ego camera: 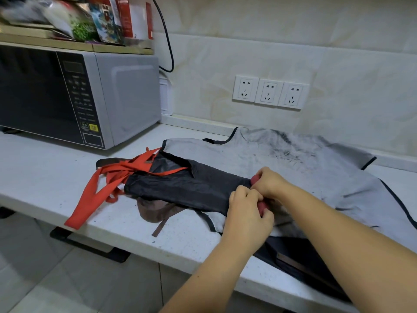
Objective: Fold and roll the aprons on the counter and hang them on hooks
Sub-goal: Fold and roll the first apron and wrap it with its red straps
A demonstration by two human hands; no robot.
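White counter (56,172), microwave (126,98), sockets (268,92), left hand (247,213), right hand (270,184), each grip clamped on black apron (191,186)

Left hand (248,213) and right hand (272,182) side by side, fingers curled, pinching black apron (191,186), forearms extended forward

We count two hands, lower centre: left hand (248,213), right hand (270,184). We make out three aprons mid-frame: black apron (187,184), grey apron (304,163), brown apron (151,211). Dark cloth (293,260) lower right, can't tell whether fourth. Three wall sockets (268,94), centre right. One microwave (90,96), left. Packets (106,21) upper left blurred, uncounted.
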